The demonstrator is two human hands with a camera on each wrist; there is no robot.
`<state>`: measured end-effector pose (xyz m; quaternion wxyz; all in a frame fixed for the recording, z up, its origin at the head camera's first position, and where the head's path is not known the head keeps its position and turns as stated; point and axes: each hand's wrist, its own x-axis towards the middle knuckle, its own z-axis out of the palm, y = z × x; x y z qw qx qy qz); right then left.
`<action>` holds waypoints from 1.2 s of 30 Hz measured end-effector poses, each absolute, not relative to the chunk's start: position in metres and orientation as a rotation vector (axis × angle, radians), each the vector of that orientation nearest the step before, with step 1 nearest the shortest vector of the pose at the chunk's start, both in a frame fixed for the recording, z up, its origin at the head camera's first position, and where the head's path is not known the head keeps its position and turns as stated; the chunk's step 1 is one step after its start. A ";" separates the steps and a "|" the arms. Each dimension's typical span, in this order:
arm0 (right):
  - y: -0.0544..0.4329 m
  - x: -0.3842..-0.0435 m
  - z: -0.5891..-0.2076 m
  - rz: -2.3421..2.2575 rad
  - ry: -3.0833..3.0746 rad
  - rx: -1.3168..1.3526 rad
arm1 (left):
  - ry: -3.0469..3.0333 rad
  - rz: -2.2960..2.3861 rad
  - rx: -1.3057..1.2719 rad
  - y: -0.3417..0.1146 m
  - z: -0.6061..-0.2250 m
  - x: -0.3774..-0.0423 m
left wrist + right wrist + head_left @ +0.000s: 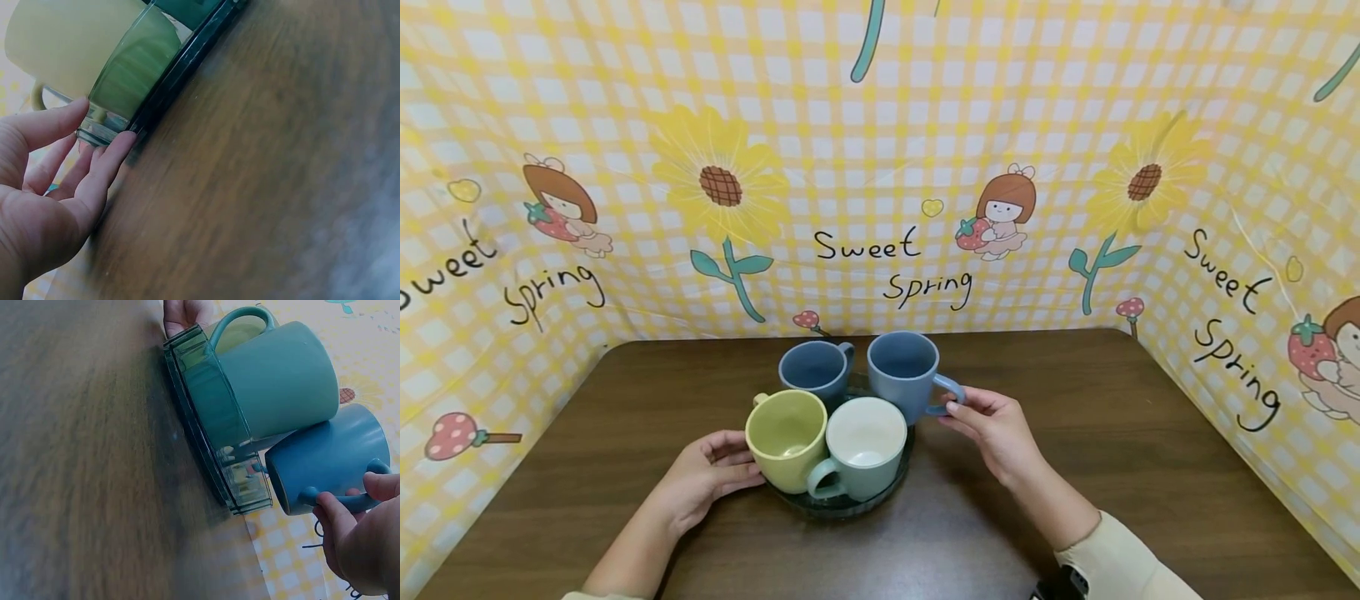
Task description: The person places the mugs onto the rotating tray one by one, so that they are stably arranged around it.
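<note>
My right hand [996,429] pinches the handle of the light blue ceramic mug [905,371], which sits tilted at the far right rim of the round dark glass tray [848,503], near the middle of the brown wooden table [1150,433]; my left hand [711,475], fingers relaxed, steadies the tray's left rim beside the yellow-green mug [785,437]. I judge the mug is being lifted out; next it needs a clean rise clear of the white-lined teal mug [861,446] and the dark blue mug [814,371].

Staged tabletop booth: cartoon-print backdrop [880,167]

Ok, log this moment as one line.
right hand: pinches blue mug handle, mug lifted | left hand: touches tray rim | four mugs
</note>
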<state>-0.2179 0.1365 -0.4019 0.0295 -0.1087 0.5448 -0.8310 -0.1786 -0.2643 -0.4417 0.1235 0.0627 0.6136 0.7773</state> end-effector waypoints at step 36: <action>0.100 -0.238 -0.417 -2.169 2.162 -0.207 | 1.907 2.197 0.101 -0.260 -0.441 -0.176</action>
